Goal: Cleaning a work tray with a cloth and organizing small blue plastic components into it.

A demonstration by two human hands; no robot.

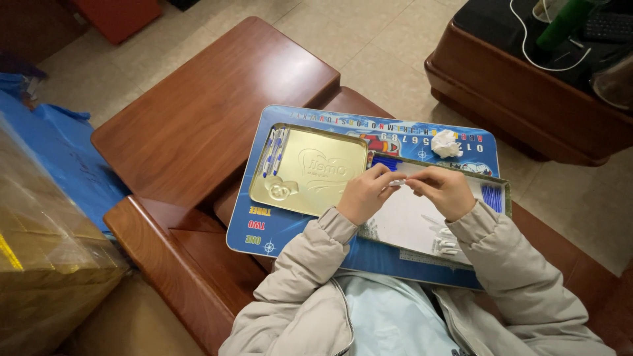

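On tiled floor [389, 46], wooden table [198, 125]

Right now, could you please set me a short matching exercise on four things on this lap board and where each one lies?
Things:
1. pens
2. crumpled tissue
3. gold tin lid
4. white caps

Places:
A. on the far edge of the blue board
B. in the open tin, below the right hand
C. along the lid's left side
D. on the board, beside the left hand

Pairs: 1-C, 2-A, 3-D, 4-B
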